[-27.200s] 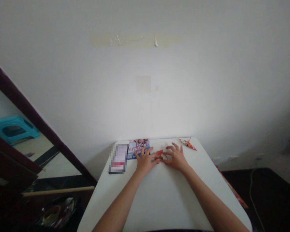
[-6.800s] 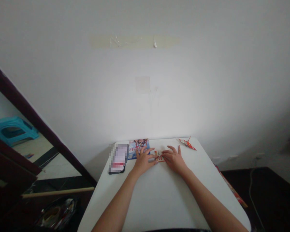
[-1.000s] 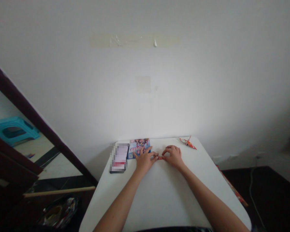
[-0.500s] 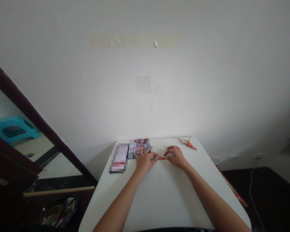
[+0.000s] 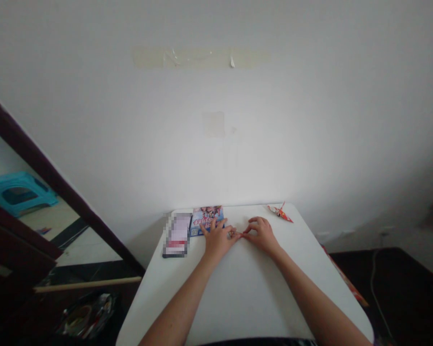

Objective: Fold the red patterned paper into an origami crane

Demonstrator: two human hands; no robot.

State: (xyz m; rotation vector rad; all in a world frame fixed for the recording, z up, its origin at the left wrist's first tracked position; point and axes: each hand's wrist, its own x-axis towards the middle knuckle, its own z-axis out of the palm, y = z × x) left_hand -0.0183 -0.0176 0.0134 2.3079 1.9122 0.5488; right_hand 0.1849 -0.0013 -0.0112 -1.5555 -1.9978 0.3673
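Observation:
A small piece of folded red patterned paper (image 5: 240, 234) lies low over the white table (image 5: 245, 288), mostly hidden by fingers. My left hand (image 5: 218, 238) has its thumb and index finger closed on the paper's left side, while its other fingers spread over a colourful printed sheet (image 5: 202, 225). At the other end, my right hand (image 5: 260, 234) pinches the paper between thumb and fingertips. The two hands' fingertips nearly meet. A red and white folded paper crane (image 5: 281, 213) sits beyond my right hand, near the table's back right corner.
Left of the printed sheet lies a phone (image 5: 177, 235) with a blurred screen. The table's far edge meets a white wall (image 5: 292, 120). A dark-framed mirror (image 5: 57, 168) leans at the left, showing a blue stool. A bag of odds and ends (image 5: 88, 315) stands below it.
My right hand's fingertips have moved left along the red paper towards my left thumb, so less of the paper shows. The camera view has shifted slightly.

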